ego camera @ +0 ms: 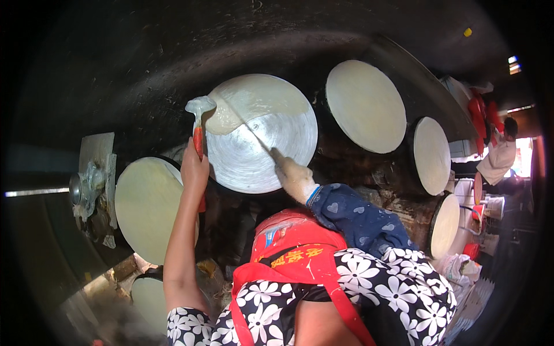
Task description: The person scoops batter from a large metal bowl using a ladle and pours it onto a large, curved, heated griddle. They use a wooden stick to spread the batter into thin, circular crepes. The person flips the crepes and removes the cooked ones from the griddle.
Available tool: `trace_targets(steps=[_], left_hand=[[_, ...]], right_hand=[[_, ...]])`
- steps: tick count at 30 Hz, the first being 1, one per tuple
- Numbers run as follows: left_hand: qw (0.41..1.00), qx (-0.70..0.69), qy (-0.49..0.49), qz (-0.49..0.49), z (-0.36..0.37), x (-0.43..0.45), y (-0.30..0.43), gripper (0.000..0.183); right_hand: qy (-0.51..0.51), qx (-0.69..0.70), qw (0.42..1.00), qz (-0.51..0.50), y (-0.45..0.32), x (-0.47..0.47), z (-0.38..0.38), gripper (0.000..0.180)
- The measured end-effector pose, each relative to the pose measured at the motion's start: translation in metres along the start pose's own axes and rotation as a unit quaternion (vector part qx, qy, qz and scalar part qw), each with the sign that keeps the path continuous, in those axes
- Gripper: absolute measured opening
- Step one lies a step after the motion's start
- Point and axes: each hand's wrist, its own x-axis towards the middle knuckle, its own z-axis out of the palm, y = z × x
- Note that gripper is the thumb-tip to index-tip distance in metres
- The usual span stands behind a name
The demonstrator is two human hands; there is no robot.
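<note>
My left hand grips the red handle of a ladle, whose batter-coated bowl hangs by the left rim of a round metal griddle. Pale wet batter covers the upper part of that griddle, with bare shiny metal below. In my right hand, which wears a light glove, is the handle of a thin spreading tool; its long edge reaches across the griddle into the batter at the upper left.
Round griddles covered with pale batter sheets stand at the left, upper right, right and lower right. A metal bowl sits at far left by a board. Another person is at far right.
</note>
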Motion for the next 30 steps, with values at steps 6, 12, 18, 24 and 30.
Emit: trace_targets(steps=[6,12,18,24,30], left_hand=[[0.997,0.038,-0.037,-0.054,-0.071,-0.093,0.010,0.075],[0.993,0.039,-0.035,-0.106,-0.083,-0.129,0.049,0.073],[0.977,-0.051,-0.055,-0.198,-0.087,-0.160,0.071,0.066],[0.952,-0.126,-0.092,-0.265,-0.104,-0.216,0.129,0.065],[0.967,-0.093,-0.062,-0.227,-0.081,-0.236,0.143,0.064]], right_hand=[[-0.118,-0.028,0.987,-0.106,-0.002,-0.014,-0.040,0.061],[-0.026,-0.112,0.992,-0.059,-0.005,0.087,-0.059,0.048],[-0.123,-0.105,0.955,-0.248,0.008,0.115,-0.078,0.050],[-0.225,-0.143,0.906,-0.330,0.071,0.079,-0.137,0.050],[-0.076,-0.115,0.973,-0.183,0.038,0.105,-0.106,0.046]])
